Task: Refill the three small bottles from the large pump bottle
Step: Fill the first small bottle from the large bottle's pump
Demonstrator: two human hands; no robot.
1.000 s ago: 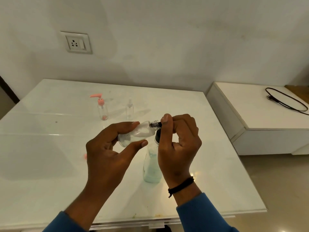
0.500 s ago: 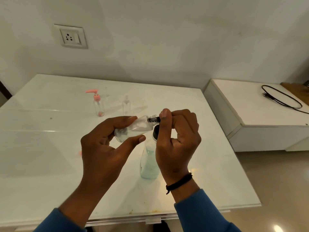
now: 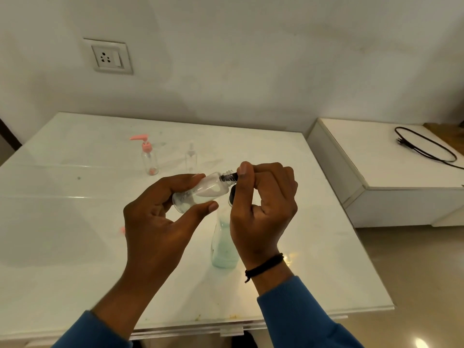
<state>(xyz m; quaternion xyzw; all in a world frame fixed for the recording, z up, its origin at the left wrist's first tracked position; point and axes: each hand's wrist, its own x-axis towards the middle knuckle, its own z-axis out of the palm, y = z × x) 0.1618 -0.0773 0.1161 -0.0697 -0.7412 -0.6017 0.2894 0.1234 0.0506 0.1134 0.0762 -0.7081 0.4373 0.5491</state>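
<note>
Apparently early: left hand (image 3: 160,219) grasps a small bottle (image 3: 200,192) holding some white fill; right hand (image 3: 261,209) pinches the large pump bottle (image 3: 223,247) nozzle at its neck. Two small bottles (image 3: 150,159) beyond look unfilled.

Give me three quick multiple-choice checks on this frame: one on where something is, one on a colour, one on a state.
1. Where is the black cable?
A. On the low white unit at the right
B. On the table by the bottles
C. On the floor

2. What colour is the pump on the far small bottle?
A. Blue
B. Pink
C. Black

3. How is the bottle in the left hand held?
A. Upright on the table
B. Upside down
C. Tilted, neck toward the right hand

Answers:
1 A: the black cable lies on the low white unit.
2 B: the pump is pink.
3 C: the left hand holds the bottle on its side, and the right hand pinches at its neck.
</note>
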